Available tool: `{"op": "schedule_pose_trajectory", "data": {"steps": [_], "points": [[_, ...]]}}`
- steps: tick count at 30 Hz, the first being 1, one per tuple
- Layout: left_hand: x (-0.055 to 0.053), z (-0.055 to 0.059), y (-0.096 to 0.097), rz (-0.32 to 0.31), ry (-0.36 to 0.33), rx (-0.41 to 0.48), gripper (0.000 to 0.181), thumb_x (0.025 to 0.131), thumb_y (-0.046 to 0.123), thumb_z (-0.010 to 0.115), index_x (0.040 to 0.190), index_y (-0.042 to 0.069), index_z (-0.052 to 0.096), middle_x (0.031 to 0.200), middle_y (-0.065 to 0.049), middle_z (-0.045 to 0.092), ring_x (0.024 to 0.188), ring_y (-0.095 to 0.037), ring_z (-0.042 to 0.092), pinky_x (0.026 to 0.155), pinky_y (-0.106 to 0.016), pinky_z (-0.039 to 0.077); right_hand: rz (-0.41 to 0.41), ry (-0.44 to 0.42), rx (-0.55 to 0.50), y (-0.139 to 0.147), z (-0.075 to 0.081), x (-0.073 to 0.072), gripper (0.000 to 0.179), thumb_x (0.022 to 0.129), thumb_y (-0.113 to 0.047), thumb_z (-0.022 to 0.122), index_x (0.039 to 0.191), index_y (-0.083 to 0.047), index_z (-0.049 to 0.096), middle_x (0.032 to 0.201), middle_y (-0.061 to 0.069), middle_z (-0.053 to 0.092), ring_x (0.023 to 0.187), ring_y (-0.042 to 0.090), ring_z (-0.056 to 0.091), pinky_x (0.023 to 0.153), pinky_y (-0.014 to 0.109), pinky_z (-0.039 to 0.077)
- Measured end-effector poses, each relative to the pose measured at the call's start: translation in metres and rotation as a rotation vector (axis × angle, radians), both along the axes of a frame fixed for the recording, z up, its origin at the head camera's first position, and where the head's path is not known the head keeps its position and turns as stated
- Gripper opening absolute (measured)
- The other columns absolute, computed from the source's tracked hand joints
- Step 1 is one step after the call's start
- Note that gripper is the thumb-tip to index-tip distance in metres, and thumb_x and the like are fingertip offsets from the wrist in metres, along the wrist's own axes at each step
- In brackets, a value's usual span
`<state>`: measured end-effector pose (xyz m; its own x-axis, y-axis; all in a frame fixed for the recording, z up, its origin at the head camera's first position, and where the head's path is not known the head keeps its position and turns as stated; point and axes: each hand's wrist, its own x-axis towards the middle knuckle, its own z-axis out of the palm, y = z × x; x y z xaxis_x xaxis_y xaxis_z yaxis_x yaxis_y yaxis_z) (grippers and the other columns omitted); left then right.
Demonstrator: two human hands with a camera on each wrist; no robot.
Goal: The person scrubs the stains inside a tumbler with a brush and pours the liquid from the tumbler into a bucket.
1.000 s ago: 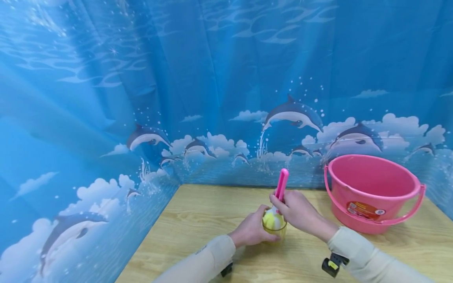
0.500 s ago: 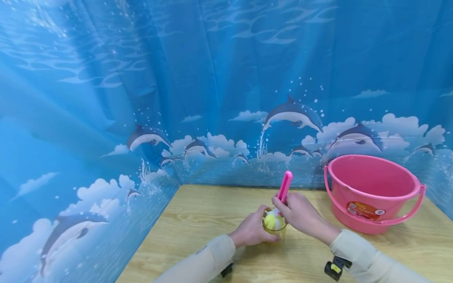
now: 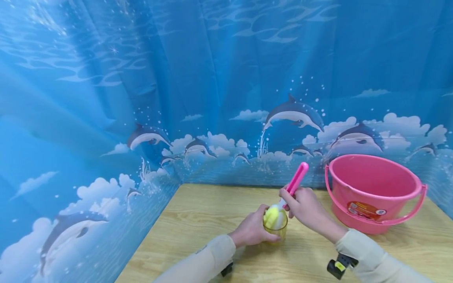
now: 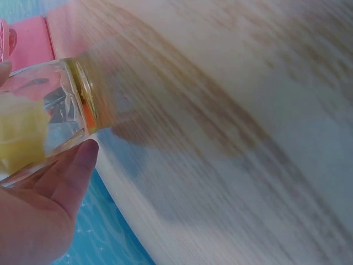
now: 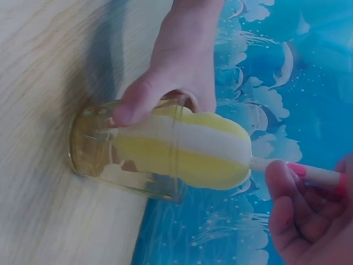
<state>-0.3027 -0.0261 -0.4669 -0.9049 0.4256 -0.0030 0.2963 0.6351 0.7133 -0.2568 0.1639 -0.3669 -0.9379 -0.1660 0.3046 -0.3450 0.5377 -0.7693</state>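
Upright on the table stands a clear amber drinking glass. My left hand grips it round the side, thumb in front; in the left wrist view the fingers lie along its wall near the base. A bottle brush with a yellow-and-white sponge head is partly inside the glass, its upper half sticking out above the rim. My right hand pinches the brush by its pink and white handle, which leans to the right. The sponge's lower end shows through the glass, above the bottom.
A large pink bucket with its handle hanging down in front stands at the right rear of the wooden table. Blue dolphin-print sheeting hangs along the back and left edges.
My right hand has moved up and to the right, tilting the brush handle further right. The sponge head sits higher out of the glass. My left hand and the glass stay in place.
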Motion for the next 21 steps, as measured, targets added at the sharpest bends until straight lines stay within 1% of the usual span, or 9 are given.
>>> {"op": "schedule_pose_trajectory", "data": {"steps": [4,9,12,15,17,21], "points": [[0.0,0.0,0.0,0.006,-0.002,-0.002,0.087,0.065,0.045,0.093,0.136,0.025,0.047,0.102,0.014,0.063,0.086,-0.001,0.059,0.078,-0.025,0.052,-0.001,-0.011,0.006,-0.001,-0.003,0.0,0.032,0.106,-0.032,0.049,0.095,-0.009,0.067,0.063,0.005,0.064,0.049,0.018,0.059,0.039,0.024,0.037],[0.001,0.002,-0.001,0.014,-0.002,-0.007,0.087,0.065,0.045,0.093,0.136,0.025,0.048,0.103,0.013,0.064,0.086,-0.001,0.059,0.078,-0.025,0.052,0.002,-0.012,0.007,-0.004,-0.009,-0.001,0.03,0.106,-0.032,0.05,0.097,-0.01,0.067,0.063,0.004,0.063,0.05,0.019,0.06,0.04,0.025,0.039],[0.001,0.002,-0.002,0.012,0.012,-0.014,0.087,0.066,0.044,0.093,0.136,0.024,0.047,0.103,0.012,0.064,0.086,-0.001,0.059,0.078,-0.025,0.052,0.012,-0.014,0.018,-0.005,-0.013,-0.001,0.028,0.106,-0.031,0.05,0.098,-0.01,0.067,0.062,0.005,0.062,0.05,0.019,0.058,0.039,0.024,0.037],[0.002,0.003,-0.002,0.008,0.025,-0.016,0.086,0.065,0.044,0.093,0.135,0.024,0.047,0.102,0.011,0.065,0.085,-0.001,0.06,0.077,-0.024,0.052,0.017,-0.013,0.041,-0.007,-0.016,-0.001,0.026,0.106,-0.029,0.051,0.098,-0.01,0.067,0.062,0.006,0.063,0.05,0.016,0.059,0.039,0.024,0.038],[0.003,0.003,-0.001,0.006,0.029,-0.019,0.086,0.065,0.044,0.093,0.135,0.025,0.047,0.102,0.011,0.065,0.085,-0.001,0.06,0.077,-0.024,0.052,0.014,-0.011,0.053,-0.007,-0.017,-0.001,0.025,0.106,-0.028,0.051,0.098,-0.01,0.067,0.062,0.006,0.063,0.05,0.015,0.06,0.04,0.024,0.039],[0.002,0.003,-0.001,0.008,0.014,-0.021,0.086,0.066,0.045,0.093,0.136,0.025,0.047,0.103,0.012,0.065,0.086,-0.001,0.06,0.078,-0.025,0.052,0.003,-0.006,0.053,-0.006,-0.014,-0.001,0.025,0.106,-0.027,0.051,0.096,-0.011,0.067,0.061,0.005,0.062,0.049,0.015,0.058,0.04,0.024,0.039]]}}
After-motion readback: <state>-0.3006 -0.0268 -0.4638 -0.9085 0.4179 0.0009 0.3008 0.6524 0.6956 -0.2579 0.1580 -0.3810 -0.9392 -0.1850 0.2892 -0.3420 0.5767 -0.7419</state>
